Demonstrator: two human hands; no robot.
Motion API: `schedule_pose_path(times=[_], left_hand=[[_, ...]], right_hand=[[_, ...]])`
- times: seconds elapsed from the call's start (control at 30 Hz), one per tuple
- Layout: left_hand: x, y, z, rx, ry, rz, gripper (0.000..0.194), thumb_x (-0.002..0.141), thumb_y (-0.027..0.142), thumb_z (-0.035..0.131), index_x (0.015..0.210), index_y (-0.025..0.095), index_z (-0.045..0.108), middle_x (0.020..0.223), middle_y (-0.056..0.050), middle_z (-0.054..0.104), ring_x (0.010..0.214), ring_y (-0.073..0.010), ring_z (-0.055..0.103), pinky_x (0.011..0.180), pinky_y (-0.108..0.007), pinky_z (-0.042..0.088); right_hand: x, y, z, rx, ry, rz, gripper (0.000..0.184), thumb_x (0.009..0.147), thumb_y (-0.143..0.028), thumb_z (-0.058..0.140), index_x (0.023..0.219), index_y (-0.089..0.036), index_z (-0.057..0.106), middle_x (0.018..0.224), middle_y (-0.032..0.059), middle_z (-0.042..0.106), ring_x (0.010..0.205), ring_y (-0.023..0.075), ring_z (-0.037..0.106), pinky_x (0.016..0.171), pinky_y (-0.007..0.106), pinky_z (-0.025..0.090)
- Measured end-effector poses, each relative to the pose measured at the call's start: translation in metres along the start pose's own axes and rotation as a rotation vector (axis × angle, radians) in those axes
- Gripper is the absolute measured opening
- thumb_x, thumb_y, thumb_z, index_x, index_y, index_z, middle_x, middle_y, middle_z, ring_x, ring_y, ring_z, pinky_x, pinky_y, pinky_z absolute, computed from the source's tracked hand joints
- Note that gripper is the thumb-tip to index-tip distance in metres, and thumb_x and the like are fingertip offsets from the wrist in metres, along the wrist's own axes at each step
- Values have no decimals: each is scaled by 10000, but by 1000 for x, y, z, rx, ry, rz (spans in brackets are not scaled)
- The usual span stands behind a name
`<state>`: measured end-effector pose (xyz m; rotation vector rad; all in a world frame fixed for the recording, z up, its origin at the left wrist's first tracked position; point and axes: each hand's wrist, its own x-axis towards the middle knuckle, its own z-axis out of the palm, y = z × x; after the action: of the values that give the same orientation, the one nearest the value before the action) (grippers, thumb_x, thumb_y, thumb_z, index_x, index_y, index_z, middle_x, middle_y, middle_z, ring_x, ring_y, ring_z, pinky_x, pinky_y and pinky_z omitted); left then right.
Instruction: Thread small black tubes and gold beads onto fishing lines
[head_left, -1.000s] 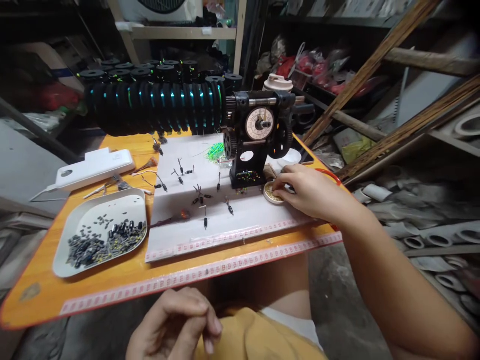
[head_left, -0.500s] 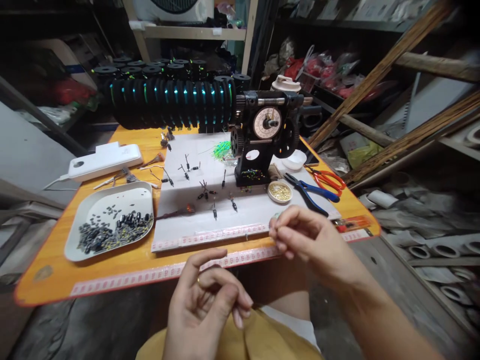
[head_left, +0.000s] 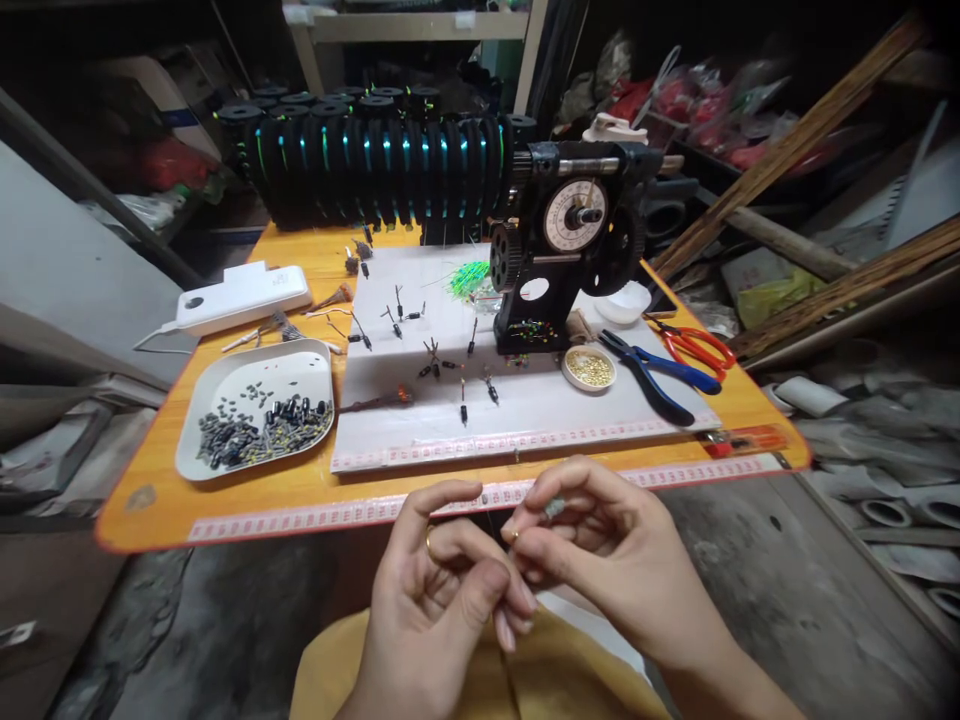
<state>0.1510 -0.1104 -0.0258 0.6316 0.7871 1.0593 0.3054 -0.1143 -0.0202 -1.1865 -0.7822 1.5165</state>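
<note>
My right hand (head_left: pixel 600 535) is above my lap at the table's front edge, thumb and forefinger pinched on a tiny gold-coloured piece (head_left: pixel 514 536). A pale grey-green bit (head_left: pixel 553 508) shows among its fingers; I cannot tell whether it is held or wrapped on a finger. Close beside it, my left hand (head_left: pixel 457 580) has its thumb pressed to curled fingers, the forefinger raised. What that pinch holds, if anything, is hidden. A small round dish (head_left: pixel 589 386) of gold-coloured pieces stands on the white board (head_left: pixel 390 432), near several small black parts with wire-like stems.
A white tray (head_left: pixel 193 440) of small black and grey parts sits at left, below a white power bank (head_left: pixel 247 298). A black geared winding machine (head_left: pixel 536 300) carries a long ribbed roll (head_left: pixel 382 175). Blue-handled pliers (head_left: pixel 652 375) and orange-handled scissors (head_left: pixel 697 350) lie at right.
My right hand has come down from the board's edge to beside my left hand. The left hand keeps much the same pose. The camera view has shifted, placing the table further right and higher.
</note>
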Motion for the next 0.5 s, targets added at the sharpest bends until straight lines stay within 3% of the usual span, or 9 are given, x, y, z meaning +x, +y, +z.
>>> schedule_pose_path(times=[0.3, 0.37, 0.43, 0.5], left_hand=[[0, 2, -3, 3, -30, -3, 379, 840, 279, 798, 1146, 229, 580, 636, 36, 716, 520, -80, 640, 508, -134, 525], [0, -1, -5, -8, -45, 19, 349, 864, 245, 774, 1155, 234, 582, 654, 38, 715, 533, -72, 645, 528, -128, 528], [3, -6, -8, -16, -78, 91, 273, 897, 207, 735, 1126, 252, 595, 683, 43, 718, 557, -63, 653, 553, -124, 534], [7, -12, -12, -8, -157, 233, 201, 928, 195, 691, 1088, 273, 597, 714, 47, 724, 594, -66, 662, 578, -134, 546]], right_hand=[[-1, -1, 2, -114, -13, -73, 245, 758, -285, 856, 840, -213, 637, 771, -1, 761, 647, 136, 740, 602, 203, 612], [-3, -5, -1, -247, -41, -187, 164, 811, -259, 812, 855, -220, 659, 796, 8, 768, 641, 143, 738, 606, 225, 612], [-6, -11, -4, -483, -132, -399, 96, 865, -181, 749, 930, -233, 704, 829, 15, 779, 668, 152, 736, 644, 249, 604], [-9, -17, -7, -710, -225, -615, 218, 890, -93, 693, 1045, -244, 720, 845, 11, 784, 702, 149, 727, 678, 248, 580]])
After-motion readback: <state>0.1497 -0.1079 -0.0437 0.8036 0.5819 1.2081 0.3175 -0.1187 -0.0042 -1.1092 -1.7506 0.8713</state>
